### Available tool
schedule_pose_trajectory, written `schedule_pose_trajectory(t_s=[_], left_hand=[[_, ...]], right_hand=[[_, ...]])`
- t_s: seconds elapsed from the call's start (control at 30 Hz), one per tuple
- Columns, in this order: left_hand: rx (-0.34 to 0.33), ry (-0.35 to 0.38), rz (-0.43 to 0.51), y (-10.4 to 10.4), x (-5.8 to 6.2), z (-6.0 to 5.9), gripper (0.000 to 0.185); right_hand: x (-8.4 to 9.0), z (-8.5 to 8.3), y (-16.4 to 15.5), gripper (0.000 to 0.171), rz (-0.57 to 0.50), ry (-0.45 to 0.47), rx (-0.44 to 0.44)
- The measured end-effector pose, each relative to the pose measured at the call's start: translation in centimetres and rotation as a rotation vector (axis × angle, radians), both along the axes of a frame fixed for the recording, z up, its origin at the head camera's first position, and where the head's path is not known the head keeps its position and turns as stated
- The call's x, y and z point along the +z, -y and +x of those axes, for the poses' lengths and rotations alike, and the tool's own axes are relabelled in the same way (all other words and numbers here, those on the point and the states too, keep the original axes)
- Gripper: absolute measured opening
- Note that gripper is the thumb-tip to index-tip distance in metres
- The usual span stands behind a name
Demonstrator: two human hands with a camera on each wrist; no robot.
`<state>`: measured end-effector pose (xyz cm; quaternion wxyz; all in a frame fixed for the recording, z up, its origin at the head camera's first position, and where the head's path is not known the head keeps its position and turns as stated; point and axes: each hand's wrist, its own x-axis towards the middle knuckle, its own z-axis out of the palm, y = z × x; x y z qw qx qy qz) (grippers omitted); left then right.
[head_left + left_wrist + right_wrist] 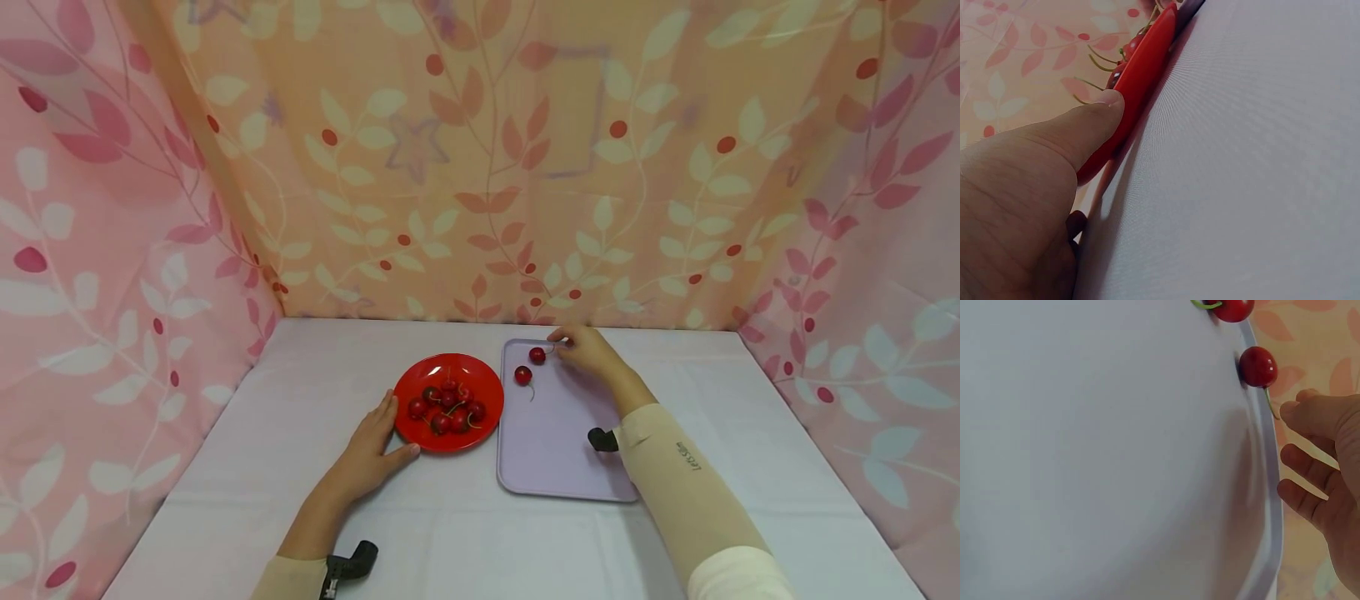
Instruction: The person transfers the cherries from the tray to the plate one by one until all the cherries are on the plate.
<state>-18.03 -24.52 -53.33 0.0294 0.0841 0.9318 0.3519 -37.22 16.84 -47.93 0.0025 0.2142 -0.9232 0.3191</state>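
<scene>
Right-hand grip (588, 348) pinching a cherry stem at the tray's far edge

That cherry (537, 355) sits on the lilac tray (555, 450), another cherry (522, 375) just beside it. Left hand (372, 450) rests flat on the table (712, 433), fingers straight, thumb against the red plate (420, 375) of cherries. Pinch looks closed on the stem, though it's tiny.

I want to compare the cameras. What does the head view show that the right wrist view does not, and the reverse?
Only the head view shows the left hand resting against the red plate of cherries, and the leaf-patterned curtain. Only the right wrist view shows up close the green stem that the right hand pinches. Both show the lilac tray and two cherries on it; the far cherry is the one held by its stem.
</scene>
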Motion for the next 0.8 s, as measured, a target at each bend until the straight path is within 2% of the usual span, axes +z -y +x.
schedule_pose_trajectory(t_s=[0.2,0.47,0.8], left_hand=[[0.002,0.013,-0.016,0.04,-0.12,-0.07,0.104],[0.003,-0.002,-0.018,-0.04,-0.01,-0.27,0.103],[0.001,0.005,-0.013,0.11,-0.3,-0.24,0.104]], right_hand=[[-1.05,-0.18,-0.2,0.035,0.028,-0.006,-0.02],[-0.75,-0.36,-0.16,0.042,0.043,0.028,-0.003],[-0.57,-0.18,-0.12,0.024,0.018,0.062,0.008]])
